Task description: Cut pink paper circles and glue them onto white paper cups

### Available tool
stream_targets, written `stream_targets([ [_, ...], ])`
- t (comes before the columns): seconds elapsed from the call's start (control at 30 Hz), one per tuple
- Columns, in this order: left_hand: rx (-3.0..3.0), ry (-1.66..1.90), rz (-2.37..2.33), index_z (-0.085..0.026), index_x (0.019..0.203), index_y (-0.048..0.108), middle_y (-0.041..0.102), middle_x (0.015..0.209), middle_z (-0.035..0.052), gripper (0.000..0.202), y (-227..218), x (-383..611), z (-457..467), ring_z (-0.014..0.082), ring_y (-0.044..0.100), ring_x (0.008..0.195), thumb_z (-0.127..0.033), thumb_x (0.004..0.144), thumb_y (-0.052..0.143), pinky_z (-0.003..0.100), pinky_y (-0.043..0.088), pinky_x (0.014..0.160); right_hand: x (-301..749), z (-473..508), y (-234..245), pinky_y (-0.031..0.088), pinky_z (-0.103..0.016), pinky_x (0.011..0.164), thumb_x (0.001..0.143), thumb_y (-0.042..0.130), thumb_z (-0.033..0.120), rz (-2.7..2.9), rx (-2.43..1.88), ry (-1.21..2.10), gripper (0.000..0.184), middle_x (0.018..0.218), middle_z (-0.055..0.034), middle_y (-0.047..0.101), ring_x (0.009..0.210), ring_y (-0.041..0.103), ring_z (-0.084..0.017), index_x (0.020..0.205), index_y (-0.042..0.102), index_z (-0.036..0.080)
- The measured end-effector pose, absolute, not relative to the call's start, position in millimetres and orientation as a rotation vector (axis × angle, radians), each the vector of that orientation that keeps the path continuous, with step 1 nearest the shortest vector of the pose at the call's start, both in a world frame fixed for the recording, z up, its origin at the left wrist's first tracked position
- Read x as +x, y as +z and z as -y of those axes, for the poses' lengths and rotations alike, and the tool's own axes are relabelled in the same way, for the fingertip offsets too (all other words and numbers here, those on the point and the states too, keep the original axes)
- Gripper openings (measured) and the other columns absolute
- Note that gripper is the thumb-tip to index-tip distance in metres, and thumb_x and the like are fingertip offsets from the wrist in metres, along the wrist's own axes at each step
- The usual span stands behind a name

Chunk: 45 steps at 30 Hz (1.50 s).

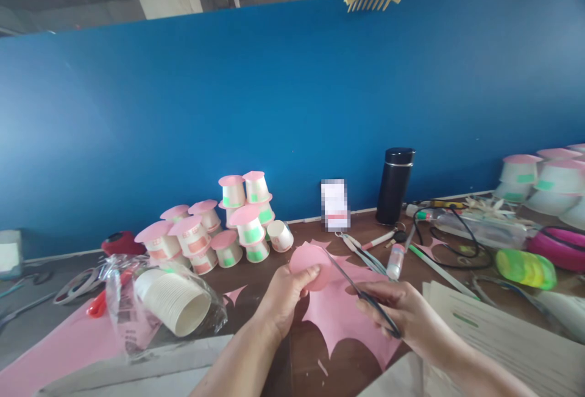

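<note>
A pink paper disc [305,261] is pinched in my left hand [286,293], thumb on top. My right hand [393,305] grips a pair of scissors [372,302] by the dark handles, and the blades point up and left to the disc's right edge. Below both hands lies a pink paper sheet [342,318] with scalloped edges. Small pink scraps [322,366] rest on the brown table. Behind and to the left of my left hand, a white paper cup [280,236] tilts beside stacked cups with pink paper tops [247,226].
A clear bag of nested paper cups [171,299] lies at left, beside red-handled scissors [98,305]. A black bottle [393,189] stands against the blue partition [283,98]. A glue stick [396,261], cables, papers [507,336], a yellow-green container [525,268] and more topped cups [521,171] are at right.
</note>
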State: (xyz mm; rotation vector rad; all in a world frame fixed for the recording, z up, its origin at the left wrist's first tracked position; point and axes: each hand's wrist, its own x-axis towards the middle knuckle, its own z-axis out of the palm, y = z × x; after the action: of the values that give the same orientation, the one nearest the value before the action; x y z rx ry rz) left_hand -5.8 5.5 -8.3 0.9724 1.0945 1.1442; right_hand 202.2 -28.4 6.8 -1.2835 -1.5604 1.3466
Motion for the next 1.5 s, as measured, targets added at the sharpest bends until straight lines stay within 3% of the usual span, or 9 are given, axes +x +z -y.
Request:
stream_targets([
  [0.13, 0.833, 1.226, -1.114, -0.010, 0.077, 0.069, 0.060, 0.064, 0.0012, 0.039, -9.5, 3.4, -3.4, 0.0083, 0.043, 0.056, -0.044, 0.062, 0.080, 0.022, 0.031, 0.054, 200.1, 27.5, 3.6, 0.031, -0.021, 0.043, 0.073, 0.068, 0.045, 1.508, -1.292, 1.370, 0.040, 0.053, 0.0057, 0.042, 0.048, 0.036, -0.008, 0.096, 0.075, 0.014],
  [0.4, 0.806, 1.250, -1.075, -0.009, 0.083, 0.071, 0.068, 0.075, 0.0068, 0.041, -9.3, 8.3, 0.7, 0.0150, 0.057, 0.068, -0.043, 0.062, 0.080, 0.024, 0.041, 0.065, 197.1, 28.1, -3.6, 0.034, -0.021, 0.043, 0.073, 0.070, 0.045, 1.467, -1.235, 1.424, 0.040, 0.054, 0.0059, 0.046, 0.046, 0.037, -0.007, 0.099, 0.073, 0.013],
  [0.67, 0.940, 1.200, -1.070, -0.009, 0.085, 0.070, 0.069, 0.076, 0.0087, 0.038, -16.3, 5.2, -0.2, 0.0184, 0.060, 0.070, -0.043, 0.069, 0.076, 0.027, 0.044, 0.066, 196.7, 28.9, 2.6, 0.033, -0.020, 0.044, 0.073, 0.071, 0.047, 1.478, -1.209, 1.438, 0.040, 0.055, 0.0062, 0.045, 0.047, 0.036, -0.006, 0.092, 0.072, 0.012],
  [1.1, 0.974, 1.155, -1.095, -0.008, 0.087, 0.070, 0.069, 0.075, 0.0103, 0.041, -16.1, 6.3, 1.0, 0.0227, 0.062, 0.073, -0.045, 0.070, 0.074, 0.031, 0.048, 0.067, 197.2, 28.7, 1.5, 0.032, -0.022, 0.045, 0.073, 0.071, 0.048, 1.465, -1.208, 1.456, 0.051, 0.057, 0.0060, 0.044, 0.051, 0.036, -0.008, 0.105, 0.069, 0.008],
  [1.5, 0.919, 1.152, -1.053, -0.008, 0.081, 0.070, 0.066, 0.069, 0.0058, 0.033, -6.5, 7.5, 4.0, 0.0144, 0.057, 0.061, -0.039, 0.070, 0.076, 0.024, 0.044, 0.058, 198.3, 29.2, 2.4, 0.031, -0.021, 0.044, 0.072, 0.069, 0.043, 1.445, -1.263, 1.421, 0.041, 0.054, 0.0055, 0.046, 0.049, 0.036, -0.008, 0.096, 0.071, 0.010],
])
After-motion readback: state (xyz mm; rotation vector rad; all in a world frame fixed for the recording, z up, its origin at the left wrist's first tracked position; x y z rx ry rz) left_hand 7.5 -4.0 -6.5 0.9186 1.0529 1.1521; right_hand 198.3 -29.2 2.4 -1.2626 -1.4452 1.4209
